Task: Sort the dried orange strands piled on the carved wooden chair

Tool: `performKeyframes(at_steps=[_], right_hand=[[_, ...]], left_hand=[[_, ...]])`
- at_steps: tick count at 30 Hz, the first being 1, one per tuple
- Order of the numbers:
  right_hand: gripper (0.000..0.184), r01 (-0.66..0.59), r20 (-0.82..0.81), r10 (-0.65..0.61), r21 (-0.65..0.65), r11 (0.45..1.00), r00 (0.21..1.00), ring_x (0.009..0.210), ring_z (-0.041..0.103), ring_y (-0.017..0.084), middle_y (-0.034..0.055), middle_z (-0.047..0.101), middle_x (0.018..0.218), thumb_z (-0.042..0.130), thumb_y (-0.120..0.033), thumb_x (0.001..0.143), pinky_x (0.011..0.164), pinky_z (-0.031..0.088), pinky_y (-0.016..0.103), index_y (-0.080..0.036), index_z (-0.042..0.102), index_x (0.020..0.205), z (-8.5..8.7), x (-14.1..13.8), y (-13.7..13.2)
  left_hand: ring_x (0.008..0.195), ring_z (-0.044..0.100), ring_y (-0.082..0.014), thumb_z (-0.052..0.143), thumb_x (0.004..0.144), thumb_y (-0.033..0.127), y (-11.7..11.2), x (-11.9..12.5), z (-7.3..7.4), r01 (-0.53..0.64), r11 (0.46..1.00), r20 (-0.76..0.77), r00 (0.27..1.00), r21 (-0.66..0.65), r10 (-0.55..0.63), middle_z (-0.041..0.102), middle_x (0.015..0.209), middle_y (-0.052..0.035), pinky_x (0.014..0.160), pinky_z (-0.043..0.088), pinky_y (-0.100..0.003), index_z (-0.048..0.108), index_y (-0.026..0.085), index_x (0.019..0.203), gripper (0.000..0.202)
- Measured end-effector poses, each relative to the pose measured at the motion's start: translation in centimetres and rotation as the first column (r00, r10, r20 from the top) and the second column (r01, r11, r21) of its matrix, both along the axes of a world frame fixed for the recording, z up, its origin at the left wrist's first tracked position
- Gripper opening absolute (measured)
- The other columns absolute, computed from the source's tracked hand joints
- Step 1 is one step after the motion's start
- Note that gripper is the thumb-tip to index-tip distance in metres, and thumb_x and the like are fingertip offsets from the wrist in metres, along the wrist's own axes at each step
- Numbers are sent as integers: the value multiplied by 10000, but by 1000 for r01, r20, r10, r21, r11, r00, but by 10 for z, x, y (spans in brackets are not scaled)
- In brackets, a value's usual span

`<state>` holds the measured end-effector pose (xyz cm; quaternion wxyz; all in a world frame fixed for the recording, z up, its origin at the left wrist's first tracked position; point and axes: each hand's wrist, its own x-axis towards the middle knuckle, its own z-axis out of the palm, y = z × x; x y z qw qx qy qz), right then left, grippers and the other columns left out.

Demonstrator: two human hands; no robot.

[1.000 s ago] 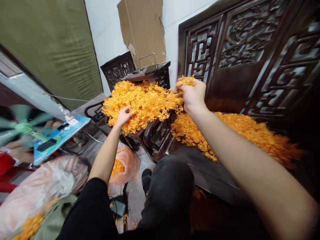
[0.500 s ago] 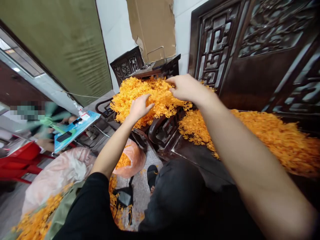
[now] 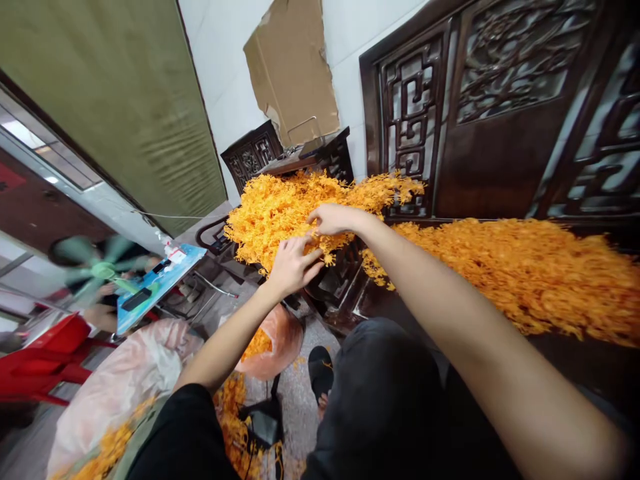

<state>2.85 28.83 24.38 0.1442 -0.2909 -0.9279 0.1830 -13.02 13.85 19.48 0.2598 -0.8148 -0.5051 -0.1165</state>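
A big heap of orange plastic flower sprigs (image 3: 280,207) lies on a dark carved wooden chair ahead. A second heap of orange sprigs (image 3: 525,273) covers the seat of the carved bench at my right. My left hand (image 3: 293,265) is at the near edge of the first heap, its fingers pinching sprigs. My right hand (image 3: 334,219) is just above it, fingers curled into the same clump. The two hands almost touch.
The carved bench back (image 3: 500,107) rises at the right. A torn cardboard sheet (image 3: 293,67) leans on the white wall. Plastic bags with orange sprigs (image 3: 270,340) lie on the floor. At the left stand a spinning green fan (image 3: 103,270), a blue box (image 3: 160,283) and a red stool (image 3: 45,353).
My right hand came down from holding a raised clump and went into the heap's near edge. My left hand moved right to meet it. The view shifted a little.
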Motion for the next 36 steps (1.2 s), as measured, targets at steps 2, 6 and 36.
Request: performKeyframes(at_steps=[2,6,36], right_hand=[[449,56,47,-58,41,998,997,1034,739,256,95,782,1167,737,-300,875,896,552,315,-230,748,1319,7,9,-5],[278,237,-37,-234,220,946,971,1101,710,336,162,772,1131,641,-263,922,961,537,454,-203,829,1118,22,23,-18],[505,-34,-147,77,276,961,986,1136,714,276,142,754,1226,640,-62,825,938,526,311,-136,693,1321,2,10,-6]], left_hand=[[1208,591,-289,584,994,453,2,-10,1,-3,996,104,995,86,-7,631,1294,-131,1018,447,-486,745,274,1228,336],[1248,593,-272,561,1006,450,24,-25,11,-117,963,437,899,244,-1,637,1293,-144,1086,449,-469,630,225,1353,419],[1347,521,-371,624,964,399,49,11,-7,-175,973,227,964,149,139,553,1427,-202,1077,449,-554,619,204,1367,448]])
